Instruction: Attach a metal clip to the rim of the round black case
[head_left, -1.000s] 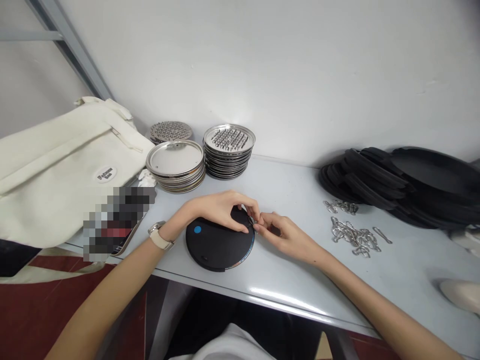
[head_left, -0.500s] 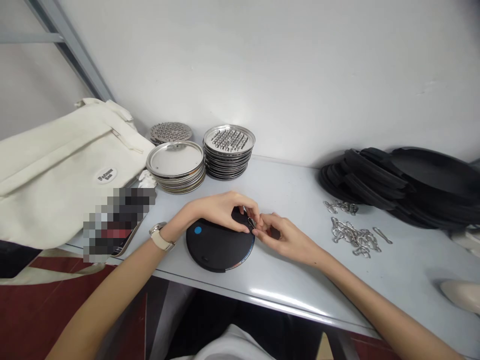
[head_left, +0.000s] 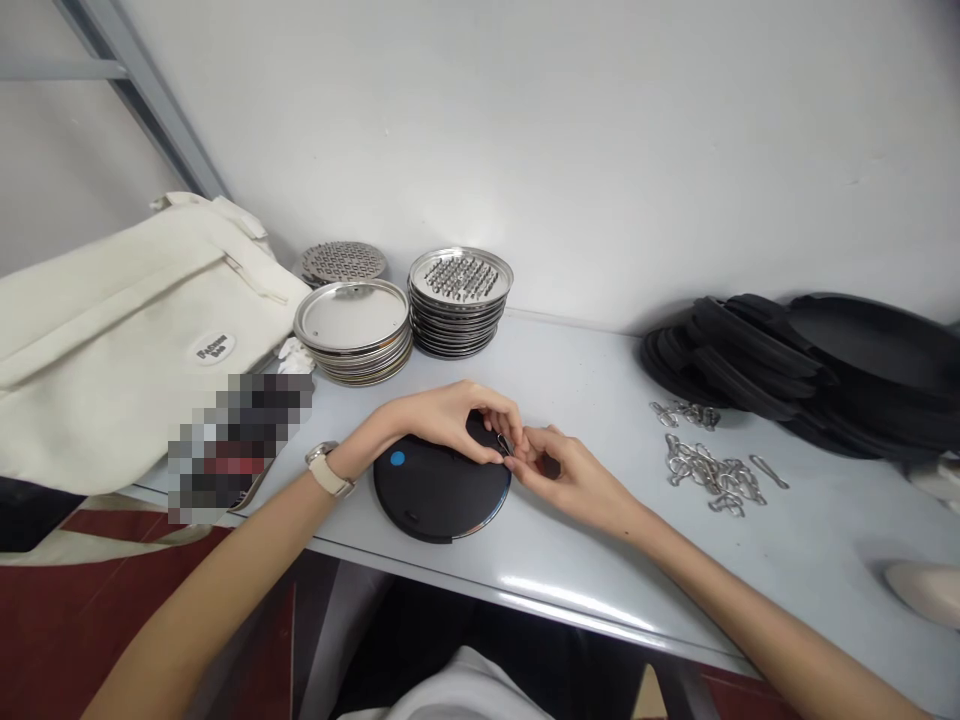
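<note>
A round black disc (head_left: 442,495) with a blue dot lies flat on the table near its front edge. At the disc's right rim is a small bent-wire metal clip (head_left: 505,443), partly covered by fingers. My left hand (head_left: 454,420) arches over the disc, its thumb and fingers pinched at the clip. From the right, my right hand (head_left: 574,475) pinches the same clip with thumb and fingertips. How the clip meets the rim is hidden. A thin shiny edge shows along the disc's lower right.
Loose metal clips (head_left: 712,472) lie to the right, before a pile of black round covers (head_left: 795,370). Behind the disc stand stacks of metal plates (head_left: 352,315) and spiked plates (head_left: 459,285). A cream bag (head_left: 142,340) and a blurred-out item (head_left: 240,450) are at left.
Both hands stay pinched at the disc's rim, with only tiny finger shifts around the clip. The whole view has drifted slightly.
</note>
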